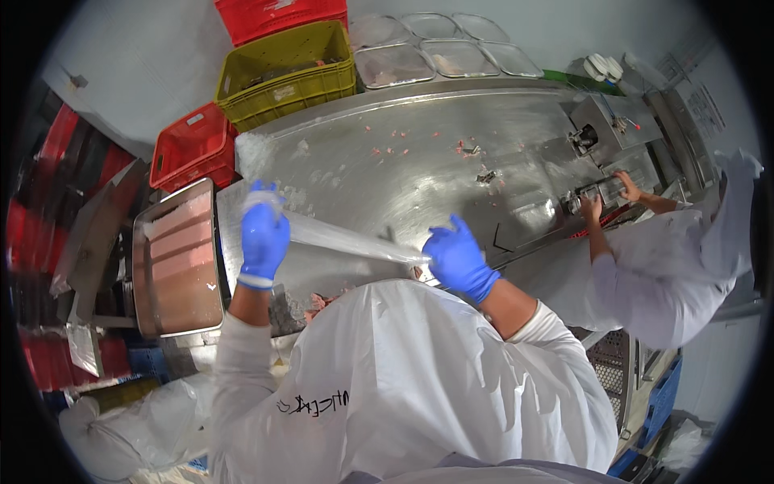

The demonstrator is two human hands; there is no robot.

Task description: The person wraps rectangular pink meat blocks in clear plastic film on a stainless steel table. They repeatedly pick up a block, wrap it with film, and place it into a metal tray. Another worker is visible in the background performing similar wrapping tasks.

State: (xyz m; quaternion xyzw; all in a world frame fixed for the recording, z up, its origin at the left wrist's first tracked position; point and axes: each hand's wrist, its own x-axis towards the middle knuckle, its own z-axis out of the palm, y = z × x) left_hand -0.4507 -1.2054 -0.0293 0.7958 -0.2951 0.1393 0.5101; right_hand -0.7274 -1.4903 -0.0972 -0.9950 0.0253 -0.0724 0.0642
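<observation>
A long strip of clear plastic film (347, 238) is stretched above the steel worktable (375, 175). Its left end is in my left hand (265, 236), blue-gloved, with film bunched over the fingers. My right hand (461, 257), gloved in blue too, is at the other end of the strip, its fingers partly spread; its grip is partly hidden. Pink meat scraps (318, 304) lie at the table's near edge by my apron. Left of my left hand is a metal tray (178, 314) holding pink slabs (181, 239) in a row.
A red crate (190, 148) and an olive crate (287, 72) stand at the back left. Clear lidded trays (393, 63) line the far edge. Small scraps (468, 149) dot the table. At right, a co-worker's bare hands (591, 207) touch a metal machine (617, 124).
</observation>
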